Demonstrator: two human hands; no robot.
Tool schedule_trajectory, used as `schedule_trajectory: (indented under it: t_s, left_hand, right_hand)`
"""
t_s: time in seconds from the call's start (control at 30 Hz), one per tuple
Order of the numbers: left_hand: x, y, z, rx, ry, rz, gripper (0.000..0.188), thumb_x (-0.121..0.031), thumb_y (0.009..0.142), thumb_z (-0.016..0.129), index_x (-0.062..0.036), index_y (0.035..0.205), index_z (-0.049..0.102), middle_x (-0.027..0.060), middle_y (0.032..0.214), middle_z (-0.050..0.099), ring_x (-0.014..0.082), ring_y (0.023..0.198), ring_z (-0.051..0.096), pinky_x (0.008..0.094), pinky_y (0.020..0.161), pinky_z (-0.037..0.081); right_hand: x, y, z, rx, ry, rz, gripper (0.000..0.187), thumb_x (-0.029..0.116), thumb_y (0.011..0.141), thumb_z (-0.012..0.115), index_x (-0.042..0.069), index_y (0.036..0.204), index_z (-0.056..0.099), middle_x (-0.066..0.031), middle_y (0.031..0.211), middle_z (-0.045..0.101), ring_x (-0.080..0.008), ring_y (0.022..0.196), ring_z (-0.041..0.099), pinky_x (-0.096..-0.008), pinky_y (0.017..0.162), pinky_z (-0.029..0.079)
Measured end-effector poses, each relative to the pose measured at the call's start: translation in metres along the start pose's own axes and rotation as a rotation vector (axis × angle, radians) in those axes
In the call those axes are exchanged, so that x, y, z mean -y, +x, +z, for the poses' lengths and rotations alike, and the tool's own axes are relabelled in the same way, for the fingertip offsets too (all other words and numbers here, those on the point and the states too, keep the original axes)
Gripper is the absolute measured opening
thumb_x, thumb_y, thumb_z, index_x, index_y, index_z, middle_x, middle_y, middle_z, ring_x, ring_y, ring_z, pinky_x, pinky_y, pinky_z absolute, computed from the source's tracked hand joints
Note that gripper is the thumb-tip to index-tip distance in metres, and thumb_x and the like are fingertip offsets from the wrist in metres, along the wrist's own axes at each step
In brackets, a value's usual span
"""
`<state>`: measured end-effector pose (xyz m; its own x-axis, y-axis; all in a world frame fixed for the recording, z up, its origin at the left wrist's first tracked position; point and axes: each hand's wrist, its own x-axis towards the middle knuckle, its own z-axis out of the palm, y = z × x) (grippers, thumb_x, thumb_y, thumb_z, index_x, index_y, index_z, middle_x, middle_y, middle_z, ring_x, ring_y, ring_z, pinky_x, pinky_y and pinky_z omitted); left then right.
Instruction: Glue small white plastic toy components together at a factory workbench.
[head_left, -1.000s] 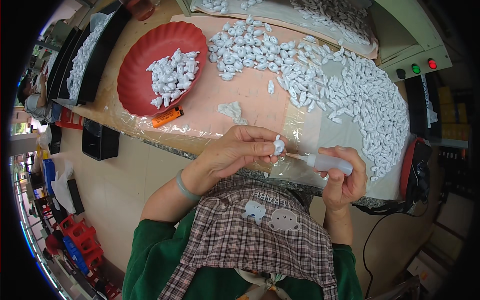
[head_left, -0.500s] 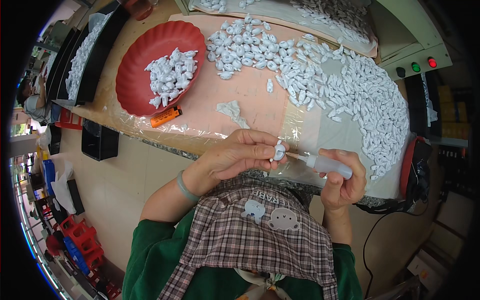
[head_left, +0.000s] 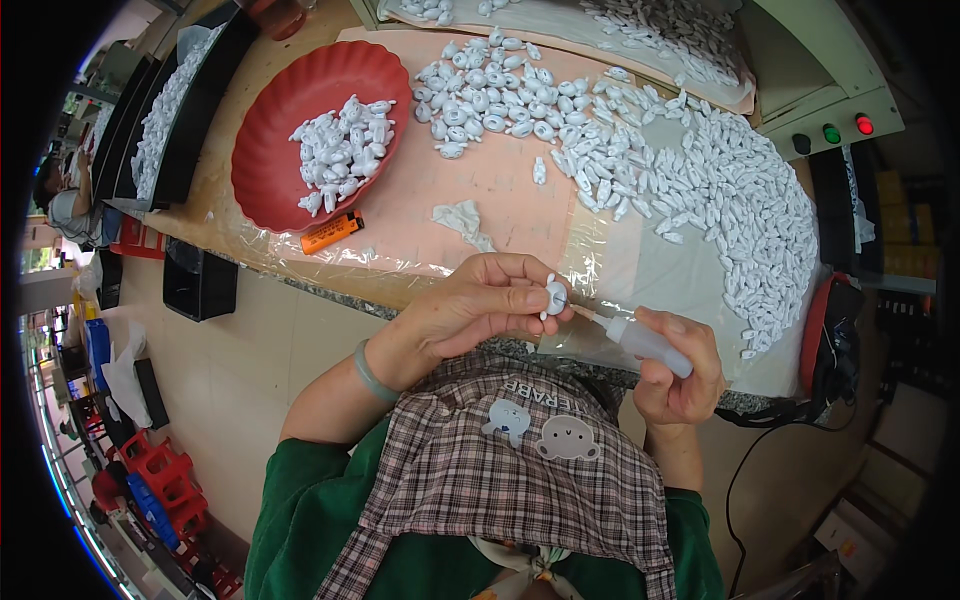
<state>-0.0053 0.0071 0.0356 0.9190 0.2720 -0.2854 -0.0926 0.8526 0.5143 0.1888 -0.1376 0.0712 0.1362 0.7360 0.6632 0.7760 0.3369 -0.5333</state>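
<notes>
Between thumb and fingers, my left hand (head_left: 490, 298) pinches a small white plastic figure piece (head_left: 555, 296) above the table's near edge. A translucent squeeze bottle (head_left: 648, 345) with a thin nozzle lies in the grip of my right hand (head_left: 690, 372). Its tip points left and meets or nearly meets the piece; exact contact is too small to make out. Beyond my hands, rounded white pieces (head_left: 495, 95) lie in a loose group. To their right spreads a large heap of slimmer white pieces (head_left: 730, 190). One slim piece (head_left: 540, 172) lies apart.
A red scalloped bowl (head_left: 265, 130) with white pieces stands at the left, an orange lighter (head_left: 332, 232) beside it. Crumpled tissue (head_left: 463, 224) lies mid-table. A machine housing (head_left: 850, 80) with colored buttons stands far right, a black bin (head_left: 185, 130) of pieces far left.
My right hand and the bottle have shifted slightly down and left, and the bottle slants more steeply. The white piece has turned a little in my left fingers.
</notes>
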Motion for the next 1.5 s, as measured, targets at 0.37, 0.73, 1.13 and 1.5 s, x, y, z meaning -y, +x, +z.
schedule_trajectory:
  t_s: [0.37, 0.73, 1.13, 1.5]
  left_hand:
    - [0.0007, -0.0003, 0.0001, -0.044, -0.008, -0.012, 0.028, -0.011, 0.092, 0.064, 0.0039, 0.115, 0.062, 0.0202, 0.104, 0.068, 0.0188, 0.086, 0.069, 0.0300, 0.081, 0.057]
    - [0.0010, -0.0001, -0.0031, -0.045, 0.008, -0.006, 0.027, -0.012, 0.092, 0.065, 0.0020, 0.114, 0.062, 0.0160, 0.104, 0.068, 0.0162, 0.089, 0.068, 0.0273, 0.083, 0.057]
    - [0.0004, -0.0003, -0.0017, -0.080, 0.013, -0.002, 0.028, -0.011, 0.091, 0.065, 0.0035, 0.115, 0.061, 0.0193, 0.105, 0.067, 0.0165, 0.085, 0.069, 0.0300, 0.084, 0.057]
    - [-0.0005, 0.0002, -0.0046, -0.102, 0.025, 0.043, 0.028, -0.011, 0.090, 0.066, 0.0048, 0.113, 0.061, 0.0166, 0.103, 0.068, 0.0166, 0.085, 0.068, 0.0268, 0.081, 0.057]
  right_hand:
    - [-0.0017, 0.0016, 0.0015, -0.006, -0.015, -0.030, 0.044, 0.039, 0.097, 0.054, -0.001, 0.115, 0.050, -0.0188, 0.087, 0.070, -0.0251, 0.073, 0.067, -0.0306, 0.059, 0.056]
    - [-0.0025, 0.0018, 0.0016, -0.015, -0.025, -0.058, 0.043, 0.037, 0.095, 0.058, 0.000, 0.115, 0.051, -0.0171, 0.086, 0.070, -0.0263, 0.073, 0.069, -0.0314, 0.059, 0.056]
    - [-0.0039, 0.0051, 0.0044, -0.034, -0.045, -0.096, 0.043, 0.035, 0.093, 0.062, -0.001, 0.114, 0.053, -0.0146, 0.086, 0.070, -0.0276, 0.072, 0.071, -0.0318, 0.056, 0.057]
    - [-0.0006, 0.0064, 0.0034, 0.010, -0.076, -0.108, 0.043, 0.037, 0.092, 0.063, 0.001, 0.115, 0.054, -0.0147, 0.086, 0.071, -0.0251, 0.072, 0.070, -0.0301, 0.057, 0.056]
